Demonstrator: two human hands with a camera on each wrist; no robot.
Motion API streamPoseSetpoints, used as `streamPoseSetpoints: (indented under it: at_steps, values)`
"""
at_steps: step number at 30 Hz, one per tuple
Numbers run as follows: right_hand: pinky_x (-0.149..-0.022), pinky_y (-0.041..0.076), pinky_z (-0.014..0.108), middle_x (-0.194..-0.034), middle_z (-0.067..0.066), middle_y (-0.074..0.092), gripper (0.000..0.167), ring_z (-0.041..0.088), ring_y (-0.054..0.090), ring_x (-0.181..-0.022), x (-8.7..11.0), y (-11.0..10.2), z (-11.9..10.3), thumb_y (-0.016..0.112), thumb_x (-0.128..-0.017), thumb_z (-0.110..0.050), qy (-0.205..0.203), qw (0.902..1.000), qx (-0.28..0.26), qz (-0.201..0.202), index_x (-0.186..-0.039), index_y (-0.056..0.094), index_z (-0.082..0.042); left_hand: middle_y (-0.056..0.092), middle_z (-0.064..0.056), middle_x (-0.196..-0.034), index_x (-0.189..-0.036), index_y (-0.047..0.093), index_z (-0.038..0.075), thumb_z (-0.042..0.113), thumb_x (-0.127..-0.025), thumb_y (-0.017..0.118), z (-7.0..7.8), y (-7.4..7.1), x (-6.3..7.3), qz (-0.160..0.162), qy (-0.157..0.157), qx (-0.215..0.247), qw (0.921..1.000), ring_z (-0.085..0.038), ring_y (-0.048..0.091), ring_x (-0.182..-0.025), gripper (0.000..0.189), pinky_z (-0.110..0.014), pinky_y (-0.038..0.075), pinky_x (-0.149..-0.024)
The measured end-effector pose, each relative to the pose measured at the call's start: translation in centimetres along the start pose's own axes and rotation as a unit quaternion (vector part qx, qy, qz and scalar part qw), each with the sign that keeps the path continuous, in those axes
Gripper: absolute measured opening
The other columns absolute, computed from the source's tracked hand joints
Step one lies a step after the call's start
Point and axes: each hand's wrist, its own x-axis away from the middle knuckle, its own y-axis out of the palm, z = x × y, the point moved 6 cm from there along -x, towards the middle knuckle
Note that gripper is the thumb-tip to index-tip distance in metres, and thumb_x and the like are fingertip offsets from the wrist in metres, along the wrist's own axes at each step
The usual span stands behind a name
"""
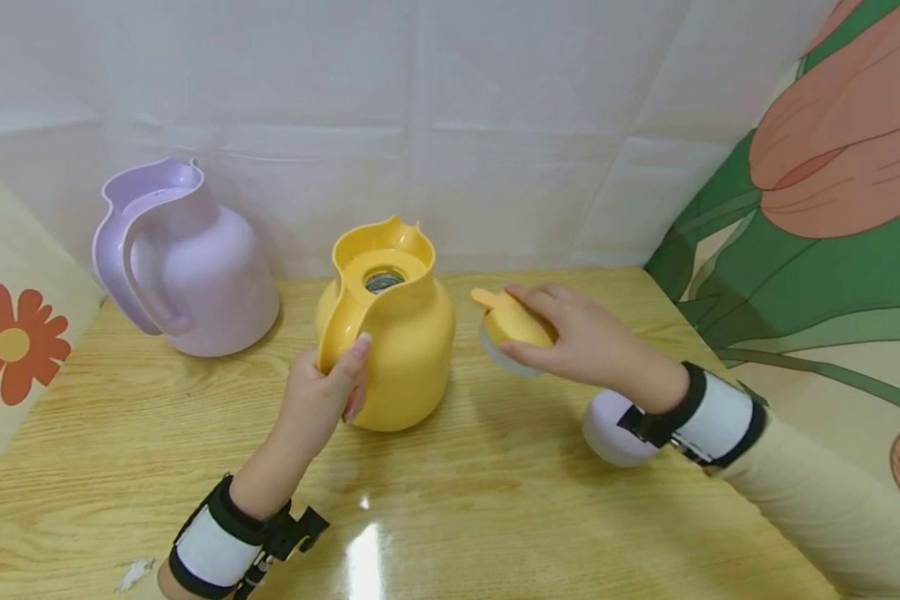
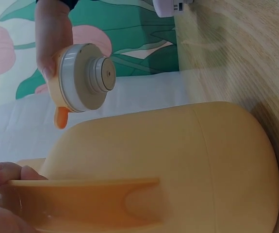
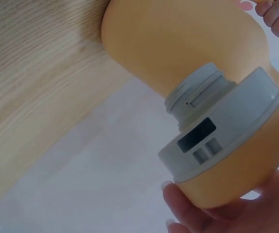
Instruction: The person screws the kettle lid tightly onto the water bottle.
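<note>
A yellow thermos jug (image 1: 405,358) stands upright on the wooden table, its round mouth uncovered. My left hand (image 1: 322,396) grips the jug's handle (image 2: 86,201). To the right of the jug, above the table, my right hand (image 1: 570,329) holds a yellow lid (image 1: 521,321) by its domed top. The lid's pale grey underside has a threaded plug (image 3: 197,92), and a small tab points toward the jug. In the left wrist view the plug (image 2: 103,74) shows from below, apart from the jug.
A lilac thermos jug (image 1: 217,267) stands at the back left, near the white wall covering (image 1: 510,150). A lilac lid (image 1: 615,433) lies on the table (image 1: 465,517) below my right wrist. Flower-patterned panels (image 1: 810,217) flank the table.
</note>
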Motion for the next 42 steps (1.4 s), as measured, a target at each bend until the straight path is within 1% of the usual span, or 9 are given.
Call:
streamPoseSetpoints:
  at_steps: [5, 11, 16, 24, 32, 38, 42]
  values:
    - [-0.069, 0.044, 0.037, -0.121, 0.019, 0.057, 0.069, 0.026, 0.054, -0.089, 0.0, -0.4, -0.2, 0.066, -0.090, -0.042, -0.001, 1.0000, -0.003, 0.008, -0.144, 0.045, -0.005, 0.039, -0.002, -0.041, -0.053, 0.039, -0.004, 0.019, -0.097, 0.050, 0.1, -0.1, 0.2, 0.006, 0.006, -0.001, 1.0000, -0.014, 0.038, -0.036, 0.051, -0.026, 0.033, -0.038]
    - [-0.071, 0.044, 0.039, -0.125, 0.019, 0.056, 0.069, 0.026, 0.054, -0.092, 0.0, -0.8, -0.5, 0.065, -0.090, -0.043, -0.002, 0.9999, 0.002, 0.012, -0.145, 0.044, -0.006, 0.040, -0.002, -0.041, -0.053, 0.040, -0.005, 0.020, -0.097, 0.050, 0.2, -0.2, 0.4, 0.008, 0.005, -0.002, 1.0000, -0.014, 0.038, -0.036, 0.052, -0.026, 0.034, -0.038]
    - [-0.068, 0.043, 0.037, -0.122, 0.017, 0.056, 0.068, 0.025, 0.053, -0.089, 0.0, -1.0, -0.8, 0.065, -0.089, -0.043, -0.004, 0.9999, 0.003, 0.016, -0.145, 0.045, -0.008, 0.040, -0.002, -0.042, -0.053, 0.040, -0.005, 0.020, -0.098, 0.050, 0.2, -0.2, 0.5, 0.005, 0.005, -0.006, 1.0000, -0.014, 0.038, -0.036, 0.052, -0.026, 0.034, -0.038]
    - [-0.067, 0.043, 0.036, -0.116, 0.017, 0.057, 0.067, 0.024, 0.052, -0.085, -0.1, -1.2, -1.2, 0.067, -0.088, -0.040, -0.017, 0.9992, 0.003, 0.036, -0.143, 0.047, -0.006, 0.040, -0.003, -0.042, -0.054, 0.040, -0.004, 0.020, -0.098, 0.050, 0.2, -0.2, 0.6, 0.002, 0.003, -0.004, 1.0000, -0.014, 0.039, -0.036, 0.051, -0.027, 0.034, -0.038]
    - [-0.067, 0.043, 0.035, -0.120, 0.017, 0.057, 0.069, 0.024, 0.052, -0.085, -0.3, -1.1, -1.4, 0.067, -0.088, -0.042, -0.015, 0.9992, 0.003, 0.038, -0.144, 0.045, -0.007, 0.040, -0.003, -0.042, -0.054, 0.040, -0.004, 0.020, -0.098, 0.050, 0.2, -0.2, 0.7, 0.002, -0.001, -0.004, 1.0000, -0.015, 0.038, -0.036, 0.051, -0.027, 0.034, -0.038]
    - [-0.070, 0.044, 0.037, -0.124, 0.017, 0.056, 0.068, 0.025, 0.053, -0.089, -0.3, -1.4, -1.8, 0.066, -0.090, -0.040, -0.016, 0.9988, -0.014, 0.044, -0.145, 0.045, -0.007, 0.040, -0.003, -0.042, -0.054, 0.041, -0.004, 0.020, -0.098, 0.050, 0.2, -0.3, 0.8, 0.003, -0.004, -0.005, 1.0000, -0.015, 0.039, -0.037, 0.051, -0.027, 0.035, -0.039]
    - [-0.070, 0.044, 0.036, -0.121, 0.016, 0.057, 0.067, 0.024, 0.053, -0.087, -0.4, -1.7, -1.9, 0.066, -0.090, -0.038, -0.018, 0.9982, -0.020, 0.052, -0.145, 0.045, -0.007, 0.040, -0.003, -0.042, -0.053, 0.041, -0.004, 0.020, -0.098, 0.050, 0.3, -0.2, 0.7, 0.000, -0.001, -0.004, 1.0000, -0.014, 0.039, -0.036, 0.051, -0.026, 0.034, -0.038]
